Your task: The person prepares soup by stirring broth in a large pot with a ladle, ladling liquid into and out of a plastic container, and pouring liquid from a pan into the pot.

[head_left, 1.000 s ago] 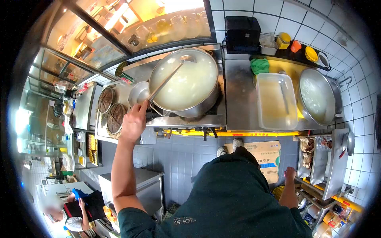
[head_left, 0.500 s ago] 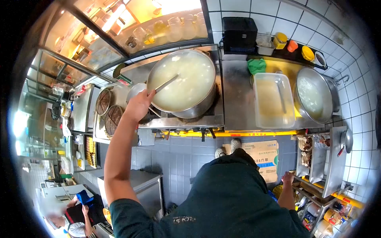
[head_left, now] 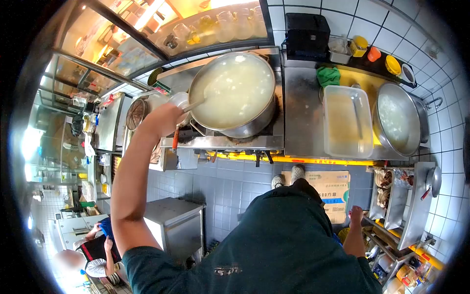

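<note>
A large steel pot stands on the stove, full of cloudy pale liquid. My left hand is closed round the handle of a ladle at the pot's left rim; the ladle's far end is under the liquid. Beside the pot, a small pan is partly covered by that hand, and its red-brown handle points toward me. My right hand hangs low on the right, away from the counter, fingers curled; whether it holds something is too small to tell.
Right of the pot are a plastic tub, a green cloth and a steel basin. A metal cabinet stands behind my left arm. Another person holds something blue at the lower left. Cardboard lies on the floor.
My left hand has moved left and toward me along the pot's rim. The ladle's head, visible above the liquid at first, is now submerged. My right hand has barely moved.
</note>
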Tool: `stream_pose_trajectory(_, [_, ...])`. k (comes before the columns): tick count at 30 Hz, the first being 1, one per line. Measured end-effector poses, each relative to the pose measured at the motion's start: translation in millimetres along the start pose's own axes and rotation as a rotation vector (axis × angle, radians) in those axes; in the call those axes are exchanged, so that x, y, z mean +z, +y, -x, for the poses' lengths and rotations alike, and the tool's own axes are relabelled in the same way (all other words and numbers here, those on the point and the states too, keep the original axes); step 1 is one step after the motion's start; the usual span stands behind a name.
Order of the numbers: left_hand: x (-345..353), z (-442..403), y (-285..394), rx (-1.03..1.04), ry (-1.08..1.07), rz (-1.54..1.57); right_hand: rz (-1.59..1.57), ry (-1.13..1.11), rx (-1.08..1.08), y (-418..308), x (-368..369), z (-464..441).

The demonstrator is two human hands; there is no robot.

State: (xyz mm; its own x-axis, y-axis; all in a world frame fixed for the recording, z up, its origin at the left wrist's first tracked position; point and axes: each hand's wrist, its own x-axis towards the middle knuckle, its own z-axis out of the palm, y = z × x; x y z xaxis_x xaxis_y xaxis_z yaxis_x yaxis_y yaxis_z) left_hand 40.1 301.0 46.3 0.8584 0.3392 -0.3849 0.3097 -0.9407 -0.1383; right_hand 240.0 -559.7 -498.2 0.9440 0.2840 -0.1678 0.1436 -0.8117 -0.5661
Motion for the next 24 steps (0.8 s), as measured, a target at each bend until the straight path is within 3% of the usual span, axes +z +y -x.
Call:
stream_pose_trajectory(2, [-22.3, 8.8, 7.1, -0.02, -0.078, 0.007, -0.551, -0.024, 0.563, -39.0, -8.6, -2.7])
stream_pose_trajectory(5, [-47.8, 12.9, 13.7, -0.084, -0.169, 0.042, -0.601, 0.051, 0.675, -73.6, -18.9, -6.1])
stream_pose_trajectory(11, [-103.7, 8.1, 48.8, -0.19, -0.42, 0.073, -0.582, 0.017, 0.708, -47.1, -12.9, -19.8])
stream_pose_trajectory(14, [-96.7, 1.4, 42.0, -0.059, -0.412, 0.159, -0.47, -0.139, 0.619, 2.8, -2.6, -22.0])
stream_pose_trajectory(17, [-90.2, -2.4, 54.6, -0.01, -0.351, 0.304, -0.274, -0.131, 0.62, 26.2, 7.0, -21.6])
stream_pose_trajectory(20, [-84.4, -4.8, 74.4, 0.005, -0.242, 0.389, -0.64, -0.051, 0.78, -13.2, -14.6, -18.3])
stream_pose_trajectory(23, [-79.9, -13.9, 94.8, 0.022, -0.161, 0.351, -0.505, 0.004, 0.595, 4.3, -5.2, -17.4])
stream_pose_trajectory(24, [-76.9, -17.9, 99.2, 0.026, -0.141, 0.321, -0.567, 0.024, 0.665, -6.2, -12.6, -18.3])
